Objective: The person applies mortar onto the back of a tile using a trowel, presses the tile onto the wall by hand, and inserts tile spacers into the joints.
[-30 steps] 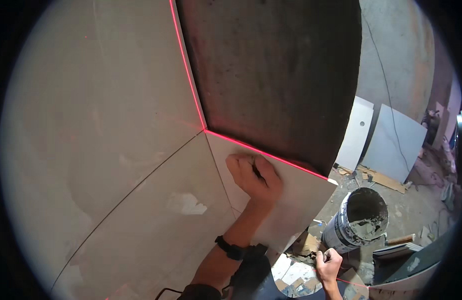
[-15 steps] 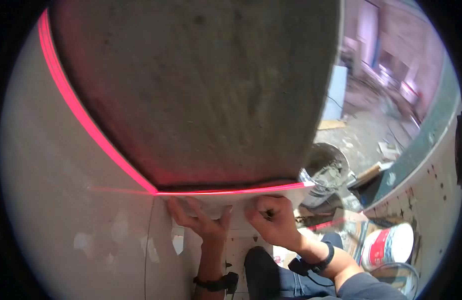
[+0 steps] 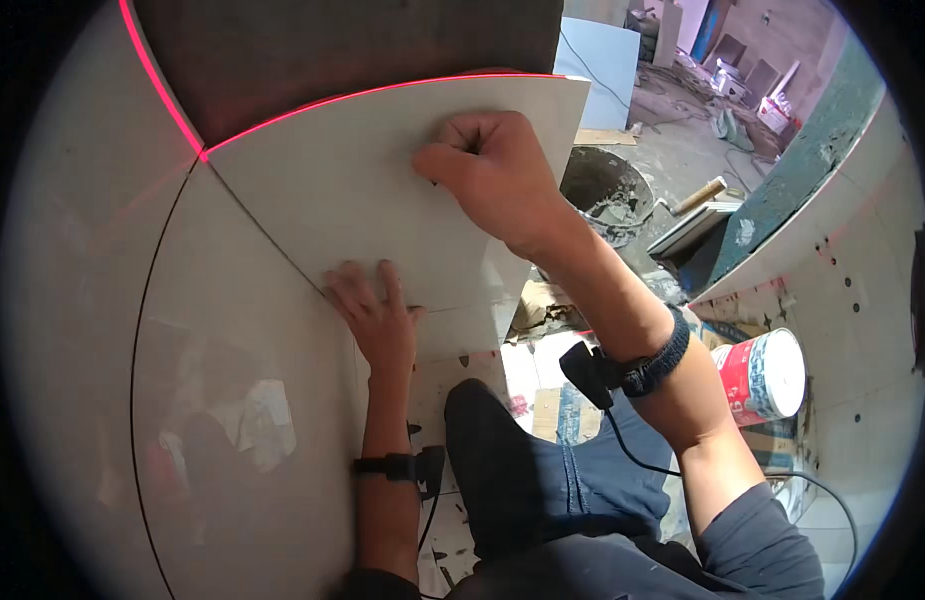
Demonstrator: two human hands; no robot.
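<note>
The pale tile (image 3: 327, 190) sits below the dark wall (image 3: 362, 40), top edge along the red laser line (image 3: 382, 88); brace it low with the left hand (image 3: 374, 312), fingers apart; tap evenly with the right hand (image 3: 494, 180), fingers curled together; check edge against line.

The tile (image 3: 387, 215) looks smooth and glossy, the wall (image 3: 352, 40) matt.
</note>
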